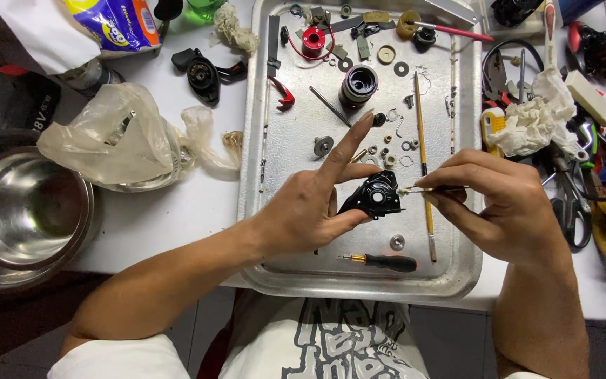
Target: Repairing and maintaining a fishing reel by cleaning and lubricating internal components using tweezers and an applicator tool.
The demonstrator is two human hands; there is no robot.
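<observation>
Black reel side plate held over the metal tray (261, 140)

My left hand (310, 210) pinches the black side plate (375, 196) by its edges; my right hand (506, 207) clamps thin tweezers (433, 189) at its rim; I judge the plate light, rigid, slick; edges grip best.

Black plastic housing part (375, 195): glossy, roughly triangular with a round boss and pale centre hole, pinched at its lower-left edge by the left hand (310, 207), thumb and middle fingers on it (index finger sticks straight up, clear of it). Thin metal tweezers (433, 189) pinched in the right hand (503, 207), lying near horizontal, tip touching the part's right edge with a small pale bit at the tip.
</observation>
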